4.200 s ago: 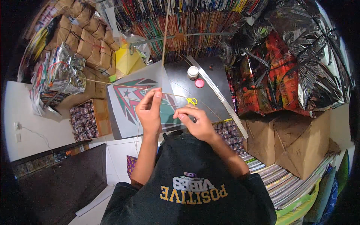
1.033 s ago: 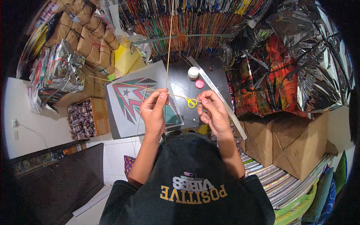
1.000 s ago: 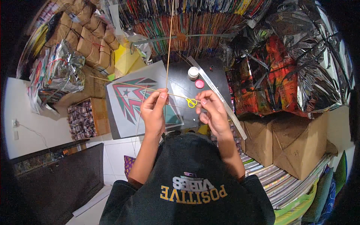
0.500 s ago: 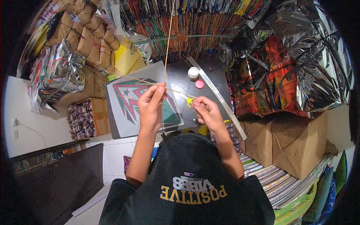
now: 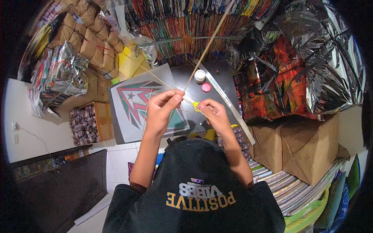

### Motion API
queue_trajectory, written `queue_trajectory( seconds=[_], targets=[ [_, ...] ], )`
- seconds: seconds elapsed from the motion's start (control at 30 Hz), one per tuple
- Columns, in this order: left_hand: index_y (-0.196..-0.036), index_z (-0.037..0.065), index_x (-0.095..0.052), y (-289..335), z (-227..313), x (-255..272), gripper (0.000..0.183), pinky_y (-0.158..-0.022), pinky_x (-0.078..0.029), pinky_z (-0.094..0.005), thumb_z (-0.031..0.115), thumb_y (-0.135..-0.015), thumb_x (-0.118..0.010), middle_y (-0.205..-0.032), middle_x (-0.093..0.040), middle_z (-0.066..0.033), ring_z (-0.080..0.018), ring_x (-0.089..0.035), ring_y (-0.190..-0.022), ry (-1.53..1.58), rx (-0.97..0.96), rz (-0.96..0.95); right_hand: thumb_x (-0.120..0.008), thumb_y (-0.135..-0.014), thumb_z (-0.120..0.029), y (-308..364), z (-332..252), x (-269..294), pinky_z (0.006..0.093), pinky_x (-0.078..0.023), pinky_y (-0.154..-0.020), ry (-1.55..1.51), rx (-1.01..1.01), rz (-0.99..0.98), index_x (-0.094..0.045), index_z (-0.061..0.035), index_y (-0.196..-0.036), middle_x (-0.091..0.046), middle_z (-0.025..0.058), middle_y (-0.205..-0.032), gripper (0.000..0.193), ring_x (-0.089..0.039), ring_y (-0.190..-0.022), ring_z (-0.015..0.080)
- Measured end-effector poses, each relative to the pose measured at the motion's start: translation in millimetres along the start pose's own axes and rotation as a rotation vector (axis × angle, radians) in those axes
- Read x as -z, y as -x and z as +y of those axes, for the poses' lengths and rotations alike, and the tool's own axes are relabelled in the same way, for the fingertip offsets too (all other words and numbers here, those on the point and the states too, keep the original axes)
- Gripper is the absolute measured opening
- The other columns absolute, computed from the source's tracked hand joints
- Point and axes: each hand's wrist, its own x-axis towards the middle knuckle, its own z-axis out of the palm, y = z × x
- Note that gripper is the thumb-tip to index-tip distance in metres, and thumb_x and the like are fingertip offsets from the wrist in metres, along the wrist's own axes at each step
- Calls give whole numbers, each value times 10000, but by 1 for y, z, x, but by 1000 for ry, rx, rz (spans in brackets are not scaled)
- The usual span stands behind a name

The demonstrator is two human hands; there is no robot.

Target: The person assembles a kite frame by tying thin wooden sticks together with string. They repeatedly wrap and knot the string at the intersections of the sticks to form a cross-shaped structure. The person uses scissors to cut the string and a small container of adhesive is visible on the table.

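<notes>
My left hand [image 5: 163,112] pinches two thin bamboo sticks where they cross. One long stick [image 5: 210,46] slants up and away to the right; the other stick [image 5: 157,78] runs from the upper left down toward my right hand [image 5: 215,115]. My right thumb and fingers are closed on the near end of that second stick. Beneath my hands, yellow-handled scissors [image 5: 196,105] lie on the dark table [image 5: 178,73]. A translucent sheet [image 5: 126,124] with a red, green and black star design lies under the left hand, with thin sticks above it.
A white jar [image 5: 199,76], a pink-red lid [image 5: 206,87] and a long metallic strip [image 5: 229,105] sit on the table's right side. Bundled stacks [image 5: 171,27] rise behind it. Wrapped packs [image 5: 285,77] and brown cartons [image 5: 299,143] crowd the right; a box of small packets [image 5: 85,124] stands left.
The long stick has swung from nearly upright to a rightward slant. My left hand has moved right, closer to my right hand, and the crossing of the sticks moved with it.
</notes>
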Motion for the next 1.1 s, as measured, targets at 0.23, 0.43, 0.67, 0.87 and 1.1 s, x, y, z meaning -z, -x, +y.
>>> queue_trajectory(
  seconds=[0.23, 0.43, 0.67, 0.87, 1.1],
  targets=[
    [-959, -42, -729, 8, 8, -11, 179, -721, -462, -259, 123, -890, -732, -918, -703, -66, -101, -577, -786, -183, 134, -135, -640, -984, -137, -12, 10, 3, 214, -450, -706, 77, 105, 70, -669, 13, -1014, -667, 5, -884, 156, -576, -795, 47],
    [-1004, -40, -740, 14, 0, -12, 208, -808, -506, -250, 150, -920, -722, -964, -734, -62, -99, -641, -882, -236, 169, -269, -675, -960, -152, -18, 17, 5, 203, -331, -562, 159, 171, 132, -697, -1, -959, -580, -63, -764, 152, -424, -651, 5],
    [-978, -30, -747, 14, 1, -15, 194, -858, -515, -289, 150, -905, -734, -962, -743, -79, -125, -663, -908, -273, 180, -379, -739, -893, -197, -23, 11, 25, 259, -403, -583, 440, 133, 230, -713, -38, -1025, -606, -21, -791, 208, -505, -672, 66],
    [-967, -26, -749, 10, 4, -11, 195, -779, -507, -265, 154, -892, -747, -932, -735, -75, -114, -644, -851, -281, 158, -317, -706, -838, -126, -1, -18, 27, 391, -455, -1001, 1067, 332, 267, -615, -72, -1304, -504, 196, -1390, 477, -551, -1223, 299],
    [-950, -31, -750, 3, 10, -8, 191, -722, -495, -255, 152, -902, -730, -898, -728, -67, -104, -627, -804, -286, 186, -286, -646, -935, -149, 15, -48, 29, 319, -472, -934, 418, 170, -453, -616, -30, -1228, -627, 108, -1166, 318, -596, -1066, 168]
  ],
)
